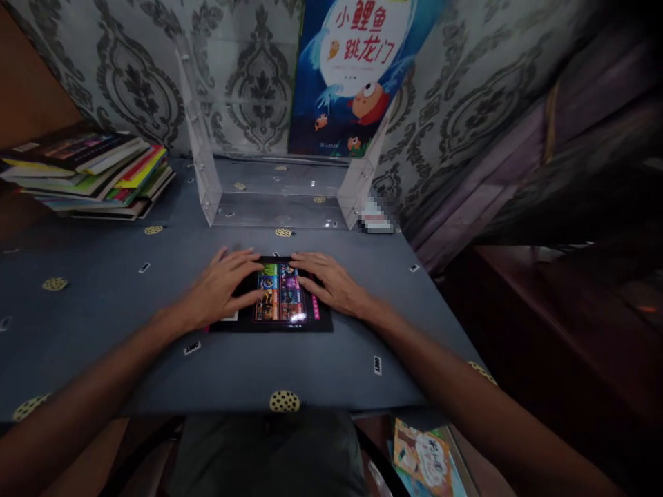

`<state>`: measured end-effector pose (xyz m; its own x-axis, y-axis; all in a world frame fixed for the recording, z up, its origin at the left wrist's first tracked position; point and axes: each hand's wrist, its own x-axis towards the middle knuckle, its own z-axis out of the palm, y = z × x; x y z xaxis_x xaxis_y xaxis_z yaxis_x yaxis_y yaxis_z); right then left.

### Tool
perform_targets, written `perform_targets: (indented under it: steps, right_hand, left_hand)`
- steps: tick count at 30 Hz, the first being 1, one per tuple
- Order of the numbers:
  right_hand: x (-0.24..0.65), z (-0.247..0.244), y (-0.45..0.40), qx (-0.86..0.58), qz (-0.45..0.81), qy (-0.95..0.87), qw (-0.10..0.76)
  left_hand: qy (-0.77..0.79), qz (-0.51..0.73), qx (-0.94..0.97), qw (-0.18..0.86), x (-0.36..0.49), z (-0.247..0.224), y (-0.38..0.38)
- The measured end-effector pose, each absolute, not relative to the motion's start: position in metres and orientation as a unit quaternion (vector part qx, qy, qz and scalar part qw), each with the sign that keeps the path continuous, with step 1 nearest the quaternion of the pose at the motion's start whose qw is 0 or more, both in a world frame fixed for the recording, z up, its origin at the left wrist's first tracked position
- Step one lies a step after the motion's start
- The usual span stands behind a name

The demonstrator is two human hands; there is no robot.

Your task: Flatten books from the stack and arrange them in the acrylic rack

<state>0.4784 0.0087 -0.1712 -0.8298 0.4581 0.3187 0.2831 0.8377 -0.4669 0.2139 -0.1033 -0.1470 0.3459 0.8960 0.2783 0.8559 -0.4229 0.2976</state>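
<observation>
Book, black-edged and glossy, lies flat on the blue-grey surface, its cover showing two columns of bright panels, with a glare patch at the lower right. The left hand and right hand rest over its sides, fingers extended, thumbs apart from them. Beyond, a clear stand holds a blue picture book showing orange fish.

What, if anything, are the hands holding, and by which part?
Nothing, as far as shows: the left hand and right hand lie spread over the left and right sides of the book.
</observation>
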Motion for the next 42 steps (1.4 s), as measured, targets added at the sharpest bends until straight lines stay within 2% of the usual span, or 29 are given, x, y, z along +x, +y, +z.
perform_targets:
  steps: [7,16,20,22,26,31,37,42]
  right_hand:
    - [0.477,-0.171,0.019,-0.186,0.238,-0.918,0.259]
    - [0.480,-0.161,0.018,-0.187,0.247,-0.916,0.253]
    - [0.480,-0.156,0.017,-0.191,0.253,-0.916,0.247]
    - [0.481,-0.151,0.016,-0.200,0.262,-0.911,0.246]
    - [0.487,-0.141,0.014,-0.247,0.314,-0.887,0.233]
    - [0.493,-0.142,0.020,-0.294,0.501,-0.771,0.261]
    - [0.489,-0.149,0.026,-0.239,0.700,-0.589,0.327]
    - [0.485,-0.143,0.013,-0.191,0.742,-0.542,0.346]
  left_hand:
    - [0.474,0.094,0.875,0.012,0.240,-0.150,-0.120]
    - [0.445,0.034,0.887,-0.118,0.257,-0.149,-0.131]
    - [0.391,0.043,0.895,-0.210,0.265,-0.146,-0.137]
    - [0.380,0.064,0.898,-0.213,0.267,-0.142,-0.138]
    - [0.423,0.123,0.895,-0.067,0.267,-0.130,-0.137]
    - [0.524,0.249,0.798,0.161,0.261,-0.102,-0.135]
    - [0.584,0.437,0.617,0.294,0.254,-0.074,-0.122]
    - [0.550,0.601,0.417,0.404,0.262,-0.081,-0.104]
